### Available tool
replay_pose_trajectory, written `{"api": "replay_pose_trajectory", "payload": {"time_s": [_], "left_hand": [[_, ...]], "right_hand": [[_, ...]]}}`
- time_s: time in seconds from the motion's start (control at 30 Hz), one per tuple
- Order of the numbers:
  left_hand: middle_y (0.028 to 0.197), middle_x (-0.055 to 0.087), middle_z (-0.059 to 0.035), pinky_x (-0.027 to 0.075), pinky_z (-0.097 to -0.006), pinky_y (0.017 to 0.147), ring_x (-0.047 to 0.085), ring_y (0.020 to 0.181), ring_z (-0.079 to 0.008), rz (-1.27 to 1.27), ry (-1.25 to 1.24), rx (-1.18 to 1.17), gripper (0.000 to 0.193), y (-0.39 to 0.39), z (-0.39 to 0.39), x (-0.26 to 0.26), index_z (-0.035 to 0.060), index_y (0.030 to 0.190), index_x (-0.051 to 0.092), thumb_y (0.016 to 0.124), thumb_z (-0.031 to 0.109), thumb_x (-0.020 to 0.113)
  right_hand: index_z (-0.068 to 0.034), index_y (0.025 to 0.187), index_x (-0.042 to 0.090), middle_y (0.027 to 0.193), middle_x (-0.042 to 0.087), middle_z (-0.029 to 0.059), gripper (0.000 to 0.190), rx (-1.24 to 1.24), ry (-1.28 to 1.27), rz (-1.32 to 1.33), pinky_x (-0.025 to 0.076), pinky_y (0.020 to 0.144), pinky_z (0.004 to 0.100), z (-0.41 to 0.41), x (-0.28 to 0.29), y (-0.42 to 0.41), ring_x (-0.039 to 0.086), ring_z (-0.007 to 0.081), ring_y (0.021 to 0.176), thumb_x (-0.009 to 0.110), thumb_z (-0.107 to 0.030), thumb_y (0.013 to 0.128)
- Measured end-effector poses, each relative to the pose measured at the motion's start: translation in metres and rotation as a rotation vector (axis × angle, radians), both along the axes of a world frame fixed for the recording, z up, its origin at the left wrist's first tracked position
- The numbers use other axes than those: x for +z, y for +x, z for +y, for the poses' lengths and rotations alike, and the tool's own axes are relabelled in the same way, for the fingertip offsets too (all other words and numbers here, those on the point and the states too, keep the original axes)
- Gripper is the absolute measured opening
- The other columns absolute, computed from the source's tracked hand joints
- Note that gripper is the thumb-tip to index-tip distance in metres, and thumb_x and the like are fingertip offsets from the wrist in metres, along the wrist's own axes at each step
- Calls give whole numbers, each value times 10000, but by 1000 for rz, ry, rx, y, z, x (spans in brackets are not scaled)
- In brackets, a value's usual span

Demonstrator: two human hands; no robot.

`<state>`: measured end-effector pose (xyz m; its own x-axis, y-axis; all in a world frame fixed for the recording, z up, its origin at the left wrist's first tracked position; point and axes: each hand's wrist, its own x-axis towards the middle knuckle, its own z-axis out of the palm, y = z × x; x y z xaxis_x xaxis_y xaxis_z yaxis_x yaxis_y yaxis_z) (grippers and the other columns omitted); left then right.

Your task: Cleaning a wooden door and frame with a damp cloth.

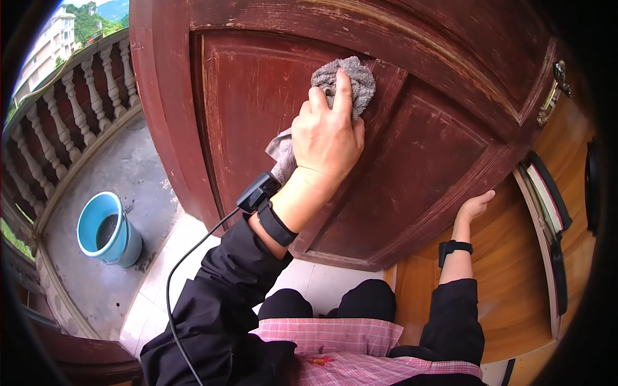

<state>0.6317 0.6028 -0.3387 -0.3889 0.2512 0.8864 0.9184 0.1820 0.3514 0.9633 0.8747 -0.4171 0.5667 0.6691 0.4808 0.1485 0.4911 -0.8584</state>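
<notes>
My left hand (328,132) presses a crumpled grey cloth (363,87) against a raised panel of a dark red wooden door (260,120). Its index finger lies stretched over the cloth, and a loose tail of the fabric hangs out beside the wrist. Pale scuffs and worn paint run along the door's mouldings. Over at the right, my right hand (474,206) is at the door's edge; most of its fingers are hidden, so its grip is unclear. A metal door handle (559,72) is mounted farther up that edge.
A light-blue bucket (129,241) with dark liquid inside stands on the concrete floor (140,154) at left, near a balustrade (79,101). A black cable (170,284) runs from the left wrist's device. Wooden furniture (502,289) with items on it is close at right.
</notes>
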Motion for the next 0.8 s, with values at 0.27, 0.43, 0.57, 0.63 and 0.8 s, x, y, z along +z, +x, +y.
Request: {"api": "replay_pose_trajectory", "payload": {"time_s": [0.27,0.43,0.57,0.63,0.8], "left_hand": [[1036,530,-224,534,-439,752,613,885,-381,39,-442,-147,650,-27,-49,-158,195,1393,484,774,194,682],[1047,626,-287,524,-446,900,634,1026,-417,-483,-898,-194,423,-50,-127,-313,166,1222,663,805,232,632],[1067,647,-187,521,-414,890,655,996,-356,-567,-503,-113,435,-48,-138,-152,185,1231,655,796,172,654],[1071,650,-147,498,-347,884,638,974,-279,-97,-59,-126,446,-68,-129,-87,136,1248,648,807,71,654],[1123,616,-151,473,-376,898,600,1026,-311,393,208,38,435,-84,-75,18,127,1224,625,806,182,735]], "right_hand": [[128,1326,475,1367,496,297,785,69,24,-25,377,1081,405,-6,4,-1,495,393,1251,259,-558,1013],[136,1317,480,1361,501,300,777,31,49,-47,392,1068,405,5,-3,4,509,396,1237,261,-546,1015],[167,1284,491,1337,492,351,765,-81,10,-47,383,1072,423,-4,2,10,496,438,1241,270,-514,1015],[175,1277,492,1330,493,359,773,-95,16,-63,384,1066,431,-7,5,0,503,443,1228,270,-517,1012],[182,1253,506,1304,524,337,770,-93,6,-58,396,1047,421,-2,2,-9,522,428,1200,272,-512,1013]]}}
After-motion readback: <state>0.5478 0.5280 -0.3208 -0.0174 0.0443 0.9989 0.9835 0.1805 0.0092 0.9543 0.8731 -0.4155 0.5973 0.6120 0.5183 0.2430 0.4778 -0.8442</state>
